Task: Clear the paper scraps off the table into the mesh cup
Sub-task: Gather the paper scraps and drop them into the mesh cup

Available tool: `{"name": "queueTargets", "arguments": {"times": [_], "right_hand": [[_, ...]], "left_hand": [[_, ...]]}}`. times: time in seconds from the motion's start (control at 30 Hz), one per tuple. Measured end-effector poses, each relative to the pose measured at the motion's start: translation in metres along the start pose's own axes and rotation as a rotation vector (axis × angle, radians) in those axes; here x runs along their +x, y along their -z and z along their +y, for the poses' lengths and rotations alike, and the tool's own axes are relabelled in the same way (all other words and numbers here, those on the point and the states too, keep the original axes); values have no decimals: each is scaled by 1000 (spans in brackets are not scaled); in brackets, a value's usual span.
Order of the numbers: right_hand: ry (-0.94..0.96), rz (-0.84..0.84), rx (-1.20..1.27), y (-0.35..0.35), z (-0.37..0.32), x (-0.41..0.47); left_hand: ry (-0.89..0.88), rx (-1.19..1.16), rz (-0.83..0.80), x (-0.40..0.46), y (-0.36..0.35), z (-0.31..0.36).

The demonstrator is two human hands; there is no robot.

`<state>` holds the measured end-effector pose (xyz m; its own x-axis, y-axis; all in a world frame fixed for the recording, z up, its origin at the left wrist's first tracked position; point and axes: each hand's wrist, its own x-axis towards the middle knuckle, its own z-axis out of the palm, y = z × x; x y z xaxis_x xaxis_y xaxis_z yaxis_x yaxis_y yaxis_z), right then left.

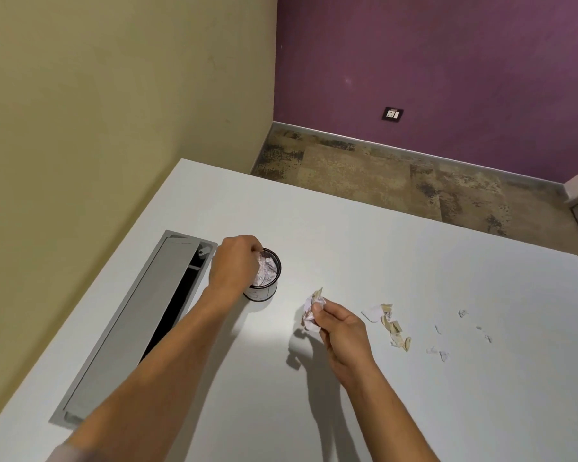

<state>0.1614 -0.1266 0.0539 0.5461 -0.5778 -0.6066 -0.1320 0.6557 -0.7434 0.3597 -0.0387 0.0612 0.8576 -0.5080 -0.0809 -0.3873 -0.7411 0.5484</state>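
A black mesh cup (270, 288) stands on the white table (381, 248), holding crumpled pink-white paper (267, 268). My left hand (236, 265) hovers over the cup's left rim with fingers curled downward into it; whether they still pinch paper is hidden. To the right of the cup, my right hand (339, 331) is lifted a little above the table and pinches a bunch of paper scraps (311, 310). More torn scraps (389, 323) lie on the table right of that hand, with small bits (461, 331) scattered farther right.
A long grey cable hatch (137, 315) is set into the table left of the cup, its lid partly open over a dark slot. The table's far edge drops to a patterned floor (414, 181); a yellow wall runs along the left.
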Motion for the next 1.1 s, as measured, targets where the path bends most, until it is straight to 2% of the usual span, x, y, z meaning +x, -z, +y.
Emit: {"name": "queueTargets", "arguments": {"times": [0.07, 0.13, 0.2, 0.27, 0.37, 0.5, 0.6, 0.7, 0.87, 0.97, 1.1], "right_hand": [[4, -18, 0, -7, -4, 2], [8, -30, 5, -16, -6, 4], [21, -26, 9, -25, -7, 8], [49, -10, -24, -32, -8, 13], [109, 0, -124, -41, -7, 22], [212, 7, -312, -56, -10, 35], [322, 34, -581, -71, -11, 45], [430, 45, -757, -89, -14, 56], [504, -77, -1107, -114, -9, 64], [442, -148, -1256, -122, -1, 66], [301, -154, -1273, -126, 1, 68]], "left_hand": [[-1, -130, 245, -19, 4, -5], [-51, -226, 415, -43, -2, -12], [-122, -266, 501, -68, -22, -23], [-121, -233, 517, -91, -47, -37], [-116, -154, 350, -121, -84, -61], [-333, -39, -18, -158, -128, -92], [-403, 136, -142, -165, -143, -105], [-377, 188, -184, -162, -144, -104], [-342, 161, -211, -163, -146, -104], [-320, 176, -224, -163, -146, -104], [-304, 159, -228, -163, -147, -104]]}}
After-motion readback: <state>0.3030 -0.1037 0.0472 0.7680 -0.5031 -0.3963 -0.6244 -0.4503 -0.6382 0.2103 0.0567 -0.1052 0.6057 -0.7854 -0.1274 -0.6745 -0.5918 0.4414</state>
